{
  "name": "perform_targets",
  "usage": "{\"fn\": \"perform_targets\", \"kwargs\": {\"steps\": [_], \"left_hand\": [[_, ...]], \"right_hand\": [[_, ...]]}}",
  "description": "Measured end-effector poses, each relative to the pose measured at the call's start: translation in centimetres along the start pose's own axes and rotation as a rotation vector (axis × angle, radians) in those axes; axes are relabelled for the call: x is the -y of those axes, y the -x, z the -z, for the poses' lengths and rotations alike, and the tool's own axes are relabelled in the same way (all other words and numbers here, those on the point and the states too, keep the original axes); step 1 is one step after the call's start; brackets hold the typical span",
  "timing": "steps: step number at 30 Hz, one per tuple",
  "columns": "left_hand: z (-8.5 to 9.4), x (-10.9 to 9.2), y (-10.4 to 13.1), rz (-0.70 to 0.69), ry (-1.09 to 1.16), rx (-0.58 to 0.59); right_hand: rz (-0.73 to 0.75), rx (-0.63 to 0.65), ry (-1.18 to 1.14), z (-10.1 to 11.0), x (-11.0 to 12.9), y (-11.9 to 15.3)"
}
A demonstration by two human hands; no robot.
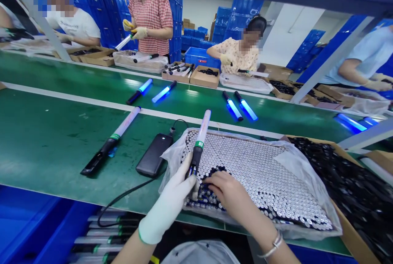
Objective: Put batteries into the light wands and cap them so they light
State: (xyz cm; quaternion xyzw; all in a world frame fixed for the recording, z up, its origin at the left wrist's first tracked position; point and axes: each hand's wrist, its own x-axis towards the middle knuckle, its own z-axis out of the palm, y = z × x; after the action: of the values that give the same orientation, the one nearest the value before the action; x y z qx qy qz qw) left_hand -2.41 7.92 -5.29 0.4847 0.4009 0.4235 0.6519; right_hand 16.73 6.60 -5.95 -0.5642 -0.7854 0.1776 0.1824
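A baton (pixel 201 139) is clenched upright in the gloved left hand (pixel 172 202) above the battery tray (pixel 334 225). Batteries (pixel 260 174) are being grasped by the bare right hand (pixel 229 192); loading appears unfinished. 1 unlit baton (pixel 112 141) and 4 lit batons (pixel 236 108) are seen on the green surface (pixel 46 133).

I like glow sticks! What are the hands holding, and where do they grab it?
The gloved left hand grips a light wand by its black handle. The bare right hand rests on the batteries.
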Motion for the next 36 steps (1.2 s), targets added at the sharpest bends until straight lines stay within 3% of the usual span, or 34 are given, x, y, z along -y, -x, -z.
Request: {"fn": "perform_targets", "kwargs": {"steps": [3,6,10,16,19,23,36], "left_hand": [[-0.5,-0.3,-0.8,0.114,0.168,0.035],[-0.9,-0.9,-1.3,0.137,0.245,0.054],[-1.3,-1.2,-1.3,0.138,0.268,-0.007],[-0.9,-0.1,-1.7,0.176,0.222,0.017],[-0.7,-0.2,-1.8,0.191,0.249,0.030],[-0.8,-0.4,-1.7,0.213,0.176,-0.048],[-1.5,-1.1,-1.5,0.202,0.106,-0.037]], "right_hand": [[0.036,0.081,0.150,-0.5,0.8,-1.4],[0.069,0.111,0.190,-0.5,1.1,-2.0],[0.078,0.092,0.153,-0.2,1.1,-1.5],[-0.082,-0.055,-0.407,0.7,1.3,0.6],[-0.119,-0.192,-0.556,0.8,1.1,0.9],[-0.115,-0.310,-0.576,0.8,1.5,0.6],[-0.097,-0.530,-0.515,0.1,2.9,-0.5]]}}
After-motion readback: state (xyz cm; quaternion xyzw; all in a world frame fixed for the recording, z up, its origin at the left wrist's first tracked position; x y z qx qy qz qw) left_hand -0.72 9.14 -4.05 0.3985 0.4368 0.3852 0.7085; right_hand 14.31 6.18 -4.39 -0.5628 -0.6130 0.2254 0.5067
